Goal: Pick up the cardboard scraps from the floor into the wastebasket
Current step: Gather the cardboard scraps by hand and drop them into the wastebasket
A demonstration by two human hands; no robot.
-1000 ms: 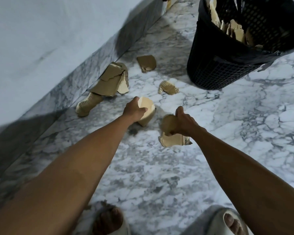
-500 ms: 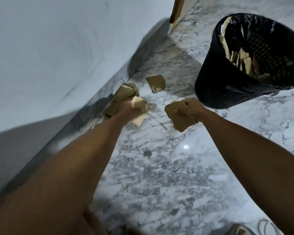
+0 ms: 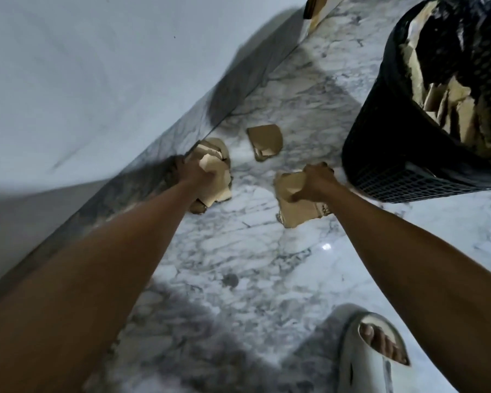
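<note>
My left hand (image 3: 194, 174) is closed around a pale cardboard scrap (image 3: 209, 165) right over a pile of larger scraps (image 3: 220, 184) lying against the wall's marble skirting. My right hand (image 3: 313, 181) grips a bunch of brown cardboard scraps (image 3: 294, 207), just left of the black mesh wastebasket (image 3: 386, 154). The basket holds several cardboard pieces (image 3: 451, 109) inside a black liner. One loose scrap (image 3: 265, 140) lies on the marble floor between the pile and the basket.
A white wall (image 3: 97, 66) with marble skirting (image 3: 142, 168) runs along the left. The floor is white and grey marble (image 3: 238, 265). My foot in a pale slipper (image 3: 372, 353) stands at the bottom right. A wooden door frame (image 3: 313, 7) shows at the top.
Both hands have lifted their scraps from the floor and moved forward; the left hand now sits by the pile at the wall, the right hand close to the basket. The camera has tilted.
</note>
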